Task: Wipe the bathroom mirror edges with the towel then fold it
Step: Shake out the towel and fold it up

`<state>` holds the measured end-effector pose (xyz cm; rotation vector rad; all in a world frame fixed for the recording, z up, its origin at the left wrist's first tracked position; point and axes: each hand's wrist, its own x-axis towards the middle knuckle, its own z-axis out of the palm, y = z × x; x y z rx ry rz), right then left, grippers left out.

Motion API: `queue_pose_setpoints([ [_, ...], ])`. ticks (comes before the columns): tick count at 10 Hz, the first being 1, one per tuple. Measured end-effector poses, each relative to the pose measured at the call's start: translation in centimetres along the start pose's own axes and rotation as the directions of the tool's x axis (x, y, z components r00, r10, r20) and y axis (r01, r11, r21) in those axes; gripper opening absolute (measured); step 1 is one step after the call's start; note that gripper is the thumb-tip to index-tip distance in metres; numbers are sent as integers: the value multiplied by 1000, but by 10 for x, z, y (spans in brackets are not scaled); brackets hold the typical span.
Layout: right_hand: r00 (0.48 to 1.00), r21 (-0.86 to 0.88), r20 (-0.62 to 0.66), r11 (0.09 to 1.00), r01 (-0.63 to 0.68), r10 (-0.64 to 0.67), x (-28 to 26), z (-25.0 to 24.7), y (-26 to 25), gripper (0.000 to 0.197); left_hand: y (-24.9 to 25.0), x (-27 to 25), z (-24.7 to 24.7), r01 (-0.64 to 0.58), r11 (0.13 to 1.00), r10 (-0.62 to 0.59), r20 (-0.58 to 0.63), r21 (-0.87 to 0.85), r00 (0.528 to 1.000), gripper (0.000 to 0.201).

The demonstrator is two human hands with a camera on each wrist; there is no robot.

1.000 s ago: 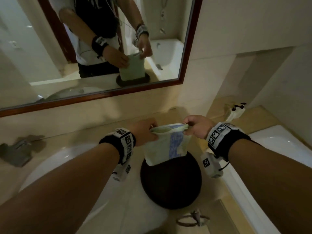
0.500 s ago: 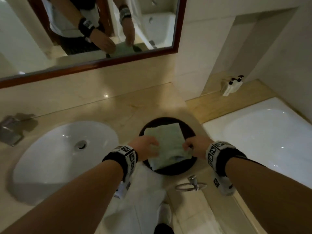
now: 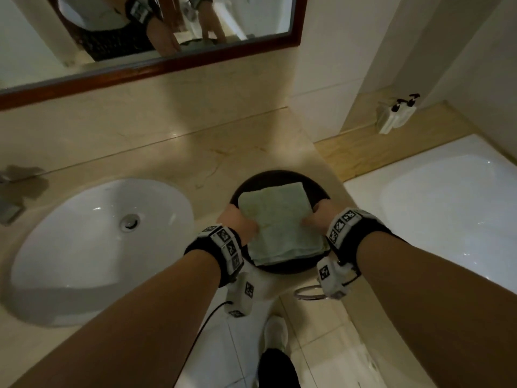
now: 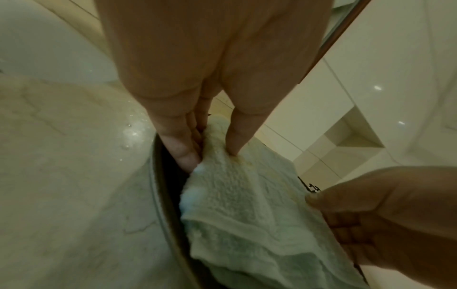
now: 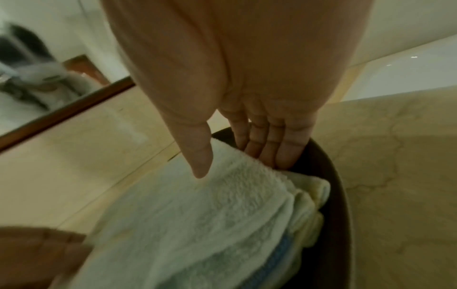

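Observation:
The folded pale green towel [image 3: 277,222] lies flat on a dark round tray [image 3: 282,176] on the beige counter. My left hand [image 3: 240,222] pinches its left edge, thumb on top and fingers against the side, as the left wrist view shows on the towel [image 4: 247,205]. My right hand [image 3: 319,217] holds the right edge; in the right wrist view its thumb lies on the towel [image 5: 197,224] and its fingers [image 5: 272,154] are tucked under the edge. The wood-framed mirror [image 3: 156,67] hangs above the counter.
A white sink [image 3: 92,247] sits left of the tray, with a faucet [image 3: 11,191] at the far left. A bathtub [image 3: 447,219] lies to the right, with pump bottles [image 3: 397,116] on its ledge. A metal towel ring [image 3: 310,294] hangs below the counter's front edge.
The towel hung from both hands above the tray a second ago. It has come down and now lies flat on the tray, both hands still on its side edges.

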<state>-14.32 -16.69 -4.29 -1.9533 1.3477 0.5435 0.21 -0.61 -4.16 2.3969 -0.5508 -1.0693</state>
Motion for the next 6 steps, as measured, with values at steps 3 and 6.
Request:
queue_pose_setpoints([
  [3,996,-137,-51,988,66,-74,8,-19,-12,38,-7,7,-6,102,994,-99,68,-35,993,28],
  [6,980,-190,-131,974,121,-147,12,-40,-25,40,-4,3,-33,148,919,-132,68,-366,989,24],
])
